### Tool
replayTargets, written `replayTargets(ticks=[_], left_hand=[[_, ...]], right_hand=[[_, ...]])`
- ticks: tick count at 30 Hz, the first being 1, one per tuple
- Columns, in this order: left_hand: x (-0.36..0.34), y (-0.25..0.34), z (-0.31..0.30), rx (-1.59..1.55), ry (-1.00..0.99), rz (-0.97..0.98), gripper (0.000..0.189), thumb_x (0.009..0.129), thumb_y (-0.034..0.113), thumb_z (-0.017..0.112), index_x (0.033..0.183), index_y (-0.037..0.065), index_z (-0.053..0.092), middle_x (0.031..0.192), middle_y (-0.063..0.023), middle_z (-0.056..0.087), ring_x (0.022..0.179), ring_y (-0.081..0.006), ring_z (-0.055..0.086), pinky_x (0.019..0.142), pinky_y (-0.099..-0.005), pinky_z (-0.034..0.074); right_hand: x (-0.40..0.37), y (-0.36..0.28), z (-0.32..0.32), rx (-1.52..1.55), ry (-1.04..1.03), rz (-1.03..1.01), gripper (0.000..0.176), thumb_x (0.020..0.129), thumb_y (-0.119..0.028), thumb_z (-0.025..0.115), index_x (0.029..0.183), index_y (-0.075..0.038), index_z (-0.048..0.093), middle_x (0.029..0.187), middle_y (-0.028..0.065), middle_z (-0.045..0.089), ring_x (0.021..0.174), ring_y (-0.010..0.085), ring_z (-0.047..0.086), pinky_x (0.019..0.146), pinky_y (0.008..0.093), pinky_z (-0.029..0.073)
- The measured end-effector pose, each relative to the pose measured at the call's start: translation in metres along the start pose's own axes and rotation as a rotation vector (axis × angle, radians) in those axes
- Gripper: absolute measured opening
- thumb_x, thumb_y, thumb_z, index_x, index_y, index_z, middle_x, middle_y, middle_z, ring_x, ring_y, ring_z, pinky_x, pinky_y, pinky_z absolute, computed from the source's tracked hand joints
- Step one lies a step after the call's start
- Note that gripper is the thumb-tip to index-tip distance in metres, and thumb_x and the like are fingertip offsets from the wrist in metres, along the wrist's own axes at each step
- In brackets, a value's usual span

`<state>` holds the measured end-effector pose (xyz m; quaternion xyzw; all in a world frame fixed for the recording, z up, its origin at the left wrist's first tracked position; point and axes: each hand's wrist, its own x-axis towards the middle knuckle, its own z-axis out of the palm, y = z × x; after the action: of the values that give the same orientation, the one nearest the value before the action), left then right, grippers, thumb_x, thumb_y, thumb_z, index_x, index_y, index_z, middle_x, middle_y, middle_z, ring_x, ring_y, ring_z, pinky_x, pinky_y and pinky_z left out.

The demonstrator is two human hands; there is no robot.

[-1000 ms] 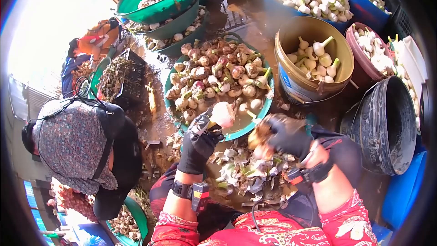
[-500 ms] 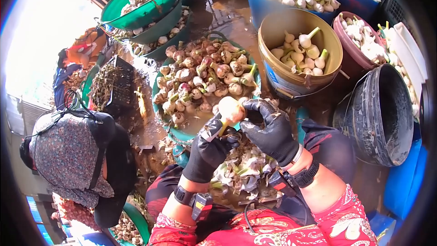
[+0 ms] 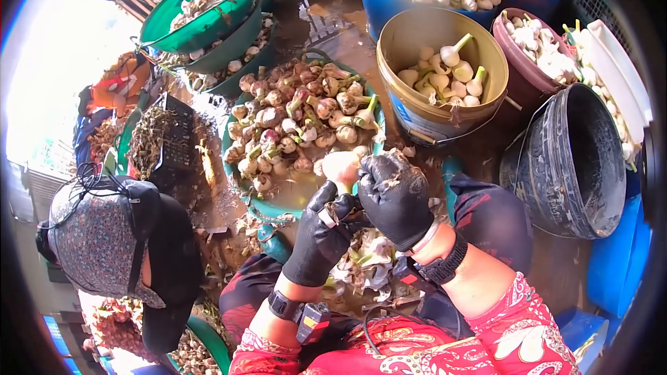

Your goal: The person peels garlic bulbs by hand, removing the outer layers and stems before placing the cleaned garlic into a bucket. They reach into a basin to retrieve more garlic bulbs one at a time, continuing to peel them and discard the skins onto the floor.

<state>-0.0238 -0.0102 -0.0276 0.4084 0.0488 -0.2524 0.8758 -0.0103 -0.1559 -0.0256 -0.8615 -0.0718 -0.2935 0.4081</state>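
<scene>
In my black-gloved left hand [image 3: 323, 239] is a garlic bulb [image 3: 340, 169], held by its stem with the round end up. My right hand [image 3: 397, 198], also gloved in black, is curled closed against the bulb's right side, its fingertips pinching there. Whether a strip of skin lies between them is hidden. Just beyond both hands stands a green tub [image 3: 279, 205] heaped with unpeeled garlic bulbs [image 3: 292, 114]. Loose garlic peelings [image 3: 372, 260] lie below my hands, between my knees.
A tan bucket [image 3: 445, 121] holds peeled garlic bulbs. Right of it are a pink bucket [image 3: 511, 59] of garlic and a tilted black bucket [image 3: 566, 167]. A blue tub [image 3: 372, 10] of white bulbs stands behind. At left sits a person in a patterned head covering [image 3: 101, 236], near stacked green basins [image 3: 163, 38].
My right hand has closed its fingers and turned against the bulb. The bulb has shifted slightly left and is more upright. The whole view has moved a little.
</scene>
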Motion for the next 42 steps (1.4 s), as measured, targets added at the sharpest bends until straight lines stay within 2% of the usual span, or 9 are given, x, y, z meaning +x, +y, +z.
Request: replayTargets(ticks=[4,9,13,18,23,25,28,31,42], left_hand=[[-0.004,0.004,-0.004,-0.082,-0.074,-0.104,0.04,0.091,0.022,0.056,0.124,0.003,0.045,0.101,-0.0103,0.06,0.087,-0.0218,0.062,0.074,-0.0359,0.053],[-0.013,0.019,-0.011,-0.278,-0.098,-0.174,0.038,0.09,0.021,0.056,0.122,0.002,0.048,0.097,-0.0106,0.06,0.078,-0.0185,0.06,0.069,-0.0318,0.052],[-0.01,0.014,-0.015,-0.055,0.029,-0.111,0.037,0.091,0.024,0.057,0.12,0.002,0.05,0.094,-0.0088,0.06,0.077,-0.0174,0.06,0.068,-0.0305,0.051],[-0.006,-0.001,-0.004,0.448,0.0,0.047,0.037,0.091,0.023,0.055,0.119,-0.001,0.049,0.092,-0.0096,0.059,0.074,-0.0175,0.061,0.068,-0.0287,0.051],[-0.006,0.008,0.008,-0.038,-0.064,-0.168,0.045,0.092,0.024,0.054,0.129,0.0,0.043,0.092,-0.0099,0.059,0.073,-0.0177,0.059,0.065,-0.0293,0.05],[-0.003,0.008,0.009,-0.08,-0.086,-0.18,0.048,0.092,0.025,0.054,0.131,0.002,0.041,0.097,-0.0098,0.058,0.075,-0.0177,0.059,0.066,-0.0291,0.05],[-0.001,0.003,0.011,-0.033,-0.055,-0.143,0.049,0.092,0.025,0.054,0.133,0.003,0.039,0.101,-0.0088,0.057,0.077,-0.0187,0.061,0.068,-0.0308,0.052],[0.0,0.001,0.015,0.006,-0.032,-0.118,0.049,0.092,0.023,0.054,0.134,0.003,0.037,0.103,-0.008,0.057,0.079,-0.0199,0.063,0.069,-0.0323,0.054],[-0.006,0.0,0.01,-0.067,-0.04,-0.106,0.047,0.092,0.017,0.054,0.134,0.003,0.036,0.104,-0.0078,0.057,0.076,-0.0232,0.063,0.065,-0.0323,0.054]], right_hand=[[0.014,0.019,-0.002,0.201,0.009,0.435,0.009,0.077,-0.011,0.055,0.075,-0.002,0.057,0.065,0.0191,0.059,0.064,0.0372,0.06,0.059,0.0419,0.047],[0.023,0.064,-0.012,0.699,0.07,0.929,0.012,0.083,-0.01,0.056,0.074,-0.002,0.058,0.057,0.0029,0.057,0.054,0.0084,0.054,0.05,0.0261,0.045],[0.017,0.028,-0.019,0.847,-0.309,0.81,0.019,0.083,-0.002,0.063,0.101,-0.002,0.057,0.085,0.003,0.061,0.072,0.0076,0.058,0.063,0.0211,0.051],[0.01,0.029,-0.009,0.821,-0.224,0.577,0.012,0.084,-0.008,0.063,0.094,-0.003,0.059,0.074,0.0012,0.059,0.066,0.0045,0.053,0.06,0.0216,0.047],[0.024,0.047,-0.029,0.56,-0.171,0.76,0.01,0.083,-0.009,0.059,0.09,-0.003,0.06,0.062,0.0017,0.058,0.057,0.0039,0.05,0.052,0.0235,0.044],[0.013,0.028,-0.031,0.825,-0.247,0.714,0.018,0.081,-0.006,0.06,0.099,-0.004,0.061,0.07,-0.0026,0.058,0.06,0.0035,0.049,0.054,0.0237,0.044],[0.004,0.02,-0.027,0.488,-0.217,0.211,0.022,0.077,-0.009,0.065,0.099,-0.006,0.062,0.081,0.0083,0.063,0.068,0.0215,0.06,0.062,0.035,0.048],[0.003,0.018,-0.024,0.098,-0.105,-0.001,0.019,0.075,-0.011,0.064,0.093,-0.008,0.062,0.08,0.0123,0.061,0.074,0.0314,0.061,0.063,0.0408,0.048],[-0.003,0.019,-0.015,-0.099,-0.028,-0.06,0.014,0.073,-0.016,0.063,0.084,-0.009,0.057,0.084,0.0146,0.058,0.068,0.0341,0.06,0.059,0.0445,0.048]])
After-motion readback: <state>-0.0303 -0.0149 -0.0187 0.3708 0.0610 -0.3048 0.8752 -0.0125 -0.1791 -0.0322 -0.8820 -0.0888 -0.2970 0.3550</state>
